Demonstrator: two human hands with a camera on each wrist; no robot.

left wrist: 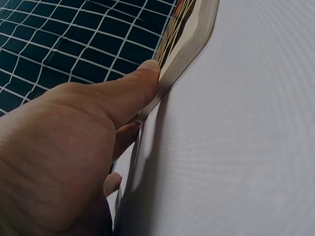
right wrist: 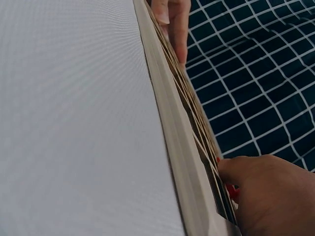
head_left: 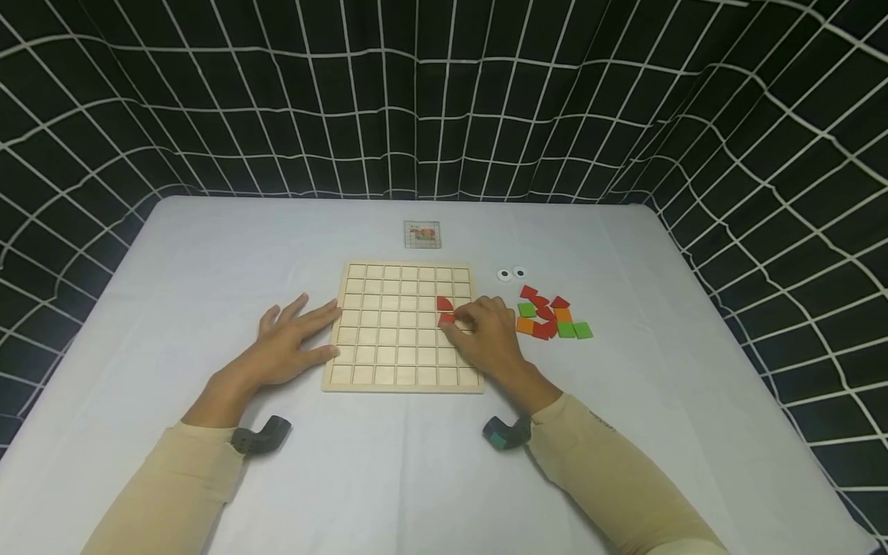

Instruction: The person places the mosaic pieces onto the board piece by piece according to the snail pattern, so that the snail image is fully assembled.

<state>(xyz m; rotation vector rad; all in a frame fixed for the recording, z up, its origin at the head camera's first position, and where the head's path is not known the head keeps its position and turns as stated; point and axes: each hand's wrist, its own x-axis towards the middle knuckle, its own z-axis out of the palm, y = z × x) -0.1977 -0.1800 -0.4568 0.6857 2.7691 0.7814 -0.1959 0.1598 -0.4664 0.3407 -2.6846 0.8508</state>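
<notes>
A wooden grid board (head_left: 387,389) lies flat on the table. My right hand (head_left: 491,333) is over its right side, thumb and index finger pinching a red tile (head_left: 445,318) at one of the cells. Directly above that cell, a red quarter-round tile (head_left: 444,303) sits in the grid. In the right wrist view, my right hand (right wrist: 275,194) hides most of the red piece at its fingertips. My left hand (head_left: 287,344) rests with fingers extended against the board's left edge; the left wrist view shows its thumb (left wrist: 140,83) touching the wooden rim.
Right of the board lies a loose group of red, orange and green tiles (head_left: 527,310). Two white eye discs (head_left: 504,274) lie behind them. A small picture card (head_left: 422,234) is beyond the board's far edge. A dark netted curtain (head_left: 430,100) surrounds the white table (head_left: 347,478).
</notes>
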